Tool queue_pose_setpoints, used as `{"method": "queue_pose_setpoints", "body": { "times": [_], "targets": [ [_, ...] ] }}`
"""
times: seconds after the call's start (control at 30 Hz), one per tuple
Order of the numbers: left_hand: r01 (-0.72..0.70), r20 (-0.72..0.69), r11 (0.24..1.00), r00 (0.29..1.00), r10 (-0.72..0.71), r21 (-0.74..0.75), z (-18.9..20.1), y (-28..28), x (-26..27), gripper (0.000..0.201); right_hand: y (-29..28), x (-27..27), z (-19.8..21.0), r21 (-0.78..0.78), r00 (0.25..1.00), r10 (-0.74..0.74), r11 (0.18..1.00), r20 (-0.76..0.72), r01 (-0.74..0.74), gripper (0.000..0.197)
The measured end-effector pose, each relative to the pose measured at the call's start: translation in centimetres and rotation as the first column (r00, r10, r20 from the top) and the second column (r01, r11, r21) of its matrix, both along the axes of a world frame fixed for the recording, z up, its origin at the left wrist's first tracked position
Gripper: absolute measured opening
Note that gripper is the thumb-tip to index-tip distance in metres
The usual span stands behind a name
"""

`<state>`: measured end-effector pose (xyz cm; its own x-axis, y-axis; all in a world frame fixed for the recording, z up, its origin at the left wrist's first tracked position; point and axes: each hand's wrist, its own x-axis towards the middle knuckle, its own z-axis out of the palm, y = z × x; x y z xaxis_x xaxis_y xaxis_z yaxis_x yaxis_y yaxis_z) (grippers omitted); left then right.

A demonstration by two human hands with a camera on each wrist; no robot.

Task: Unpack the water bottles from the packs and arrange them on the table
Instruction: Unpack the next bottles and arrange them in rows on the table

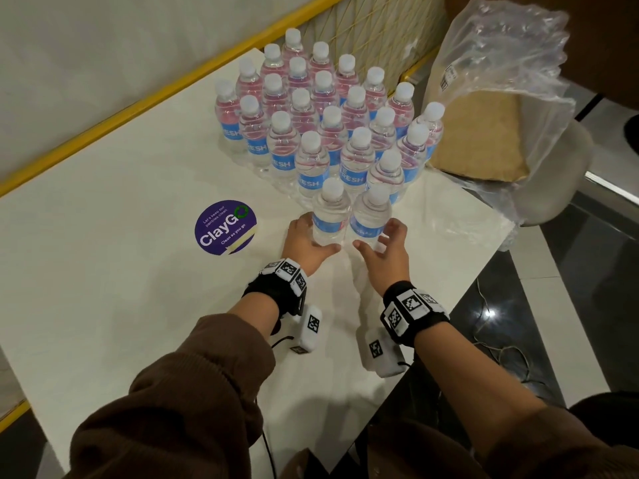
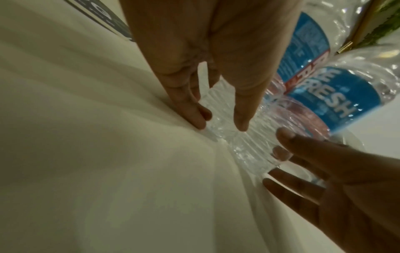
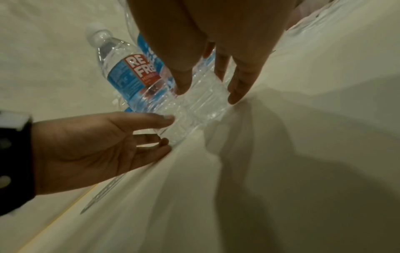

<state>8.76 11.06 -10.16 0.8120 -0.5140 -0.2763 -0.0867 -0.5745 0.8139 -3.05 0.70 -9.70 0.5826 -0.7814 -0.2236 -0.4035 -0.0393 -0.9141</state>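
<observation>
Extending the rows [image 1: 332, 133] by two
Cupping left bottle [image 1: 330, 219] with near-straight left hand [image 1: 304, 240]; spreading right hand [image 1: 383, 247] wide beside right bottle [image 1: 370, 219]. Likely near done: rows at table's [image 1: 103, 271] far corner, wrap [image 1: 501, 63] past right edge seemingly empty.

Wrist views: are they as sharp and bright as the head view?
Head view: bright and sharp, with glare on the floor. Left wrist view: dim, soft, the bottle label stretched by the lens. Right wrist view: dim too, dark shadows on the table.
</observation>
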Motion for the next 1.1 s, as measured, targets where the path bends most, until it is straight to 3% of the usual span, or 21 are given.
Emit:
{"method": "queue_pose_setpoints", "body": {
  "times": [0.13, 0.27, 0.47, 0.73, 1.1],
  "targets": [
    [-0.013, -0.068, 0.999, 0.998, 0.010, -0.051, 0.0, 0.4, 0.2, 0.069, 0.1, -0.4, -0.2, 0.026, 0.999, 0.038, 0.999, 0.006, -0.038, 0.062],
    [-0.092, -0.054, 0.995, 0.994, 0.090, -0.043, 0.0, -0.5, 0.2, 0.066, 0.6, 0.1, -0.2, 0.044, 0.999, -0.048, 0.998, 0.005, 0.047, 0.075],
    [-0.135, -0.101, 0.988, 0.987, 0.128, -0.069, -0.3, -1.4, 0.1, 0.068, 0.1, -0.2, -0.2, 0.038, 0.998, -0.053, 0.998, -0.022, 0.054, 0.064],
    [-0.157, -0.101, 0.985, 0.984, 0.150, -0.067, -0.3, -1.7, 0.7, 0.054, 0.2, -0.4, -0.5, 0.013, 0.997, 0.007, 1.000, -0.072, -0.006, 0.058],
    [-0.146, -0.050, 0.989, 0.988, 0.146, 0.011, -0.4, -2.8, 1.4, 0.066, 0.1, -0.1, -0.6, 0.017, 0.996, -0.024, 1.000, -0.089, 0.025, 0.060]
  ]
}}
